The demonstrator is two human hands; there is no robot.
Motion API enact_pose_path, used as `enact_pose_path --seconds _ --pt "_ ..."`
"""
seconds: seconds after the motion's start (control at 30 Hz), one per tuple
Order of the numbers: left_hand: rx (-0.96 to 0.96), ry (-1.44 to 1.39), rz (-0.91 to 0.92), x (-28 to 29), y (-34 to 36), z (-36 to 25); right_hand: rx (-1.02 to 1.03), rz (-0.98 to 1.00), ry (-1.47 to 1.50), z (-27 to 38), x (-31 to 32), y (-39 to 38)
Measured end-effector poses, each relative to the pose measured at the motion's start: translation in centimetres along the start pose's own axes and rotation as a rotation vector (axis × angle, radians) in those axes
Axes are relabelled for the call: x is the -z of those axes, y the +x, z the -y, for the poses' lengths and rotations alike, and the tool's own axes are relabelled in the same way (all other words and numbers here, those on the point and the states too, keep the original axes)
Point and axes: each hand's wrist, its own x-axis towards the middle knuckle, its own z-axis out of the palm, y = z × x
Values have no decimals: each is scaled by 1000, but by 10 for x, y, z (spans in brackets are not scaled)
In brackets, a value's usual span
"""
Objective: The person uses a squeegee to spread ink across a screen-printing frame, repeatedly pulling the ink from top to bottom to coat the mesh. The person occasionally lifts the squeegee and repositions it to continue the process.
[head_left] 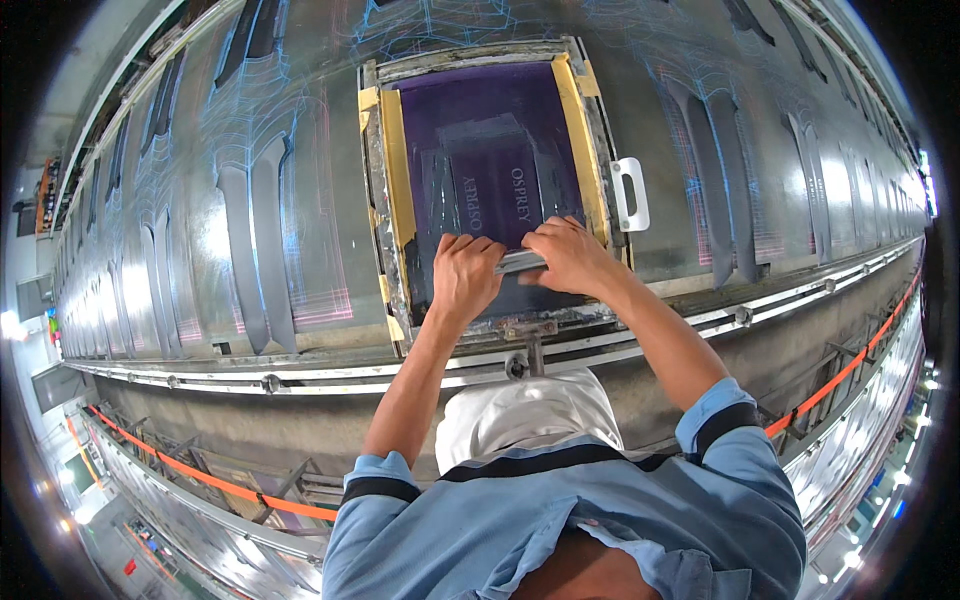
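A framed printing screen with dark purple mesh lies on the long grey table in front of me. Yellow tape lines its sides, and pale lettering shows on the mesh. Across the near part of the mesh, a squeegee with a grey metal bar is gripped from both ends. My left hand is closed round its left end, while my right hand has its fingers wrapped over the right end. Both hands hide most of the tool, including its lower edge.
A white handle sticks out from the frame's right side. Dark cut fabric pieces lie in pairs along the table, among blue and pink lines. A metal rail runs along the near edge. Behind me, an orange strip borders another table.
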Motion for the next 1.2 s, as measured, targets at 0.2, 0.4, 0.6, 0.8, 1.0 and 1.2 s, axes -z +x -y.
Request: enact_pose_path --seconds 0.2,0.4,0.6,0.8,1.0,1.2 --pt "9 -7 -19 -4 -19 -13 -408 -791 -216 -100 39 10" --pt "81 -105 212 15 -15 -14 -614 -820 93 -158 15 7" --pt "-40 -31 -80 35 65 37 -523 -912 194 -130 23 2" --pt "-66 -14 -49 46 137 62 -566 -918 240 -130 30 0" --pt "-68 4 -204 -11 19 15 -553 -886 186 -115 64 -5" --pt "30 18 -146 -19 -61 -52 -517 -876 222 -121 48 -3"
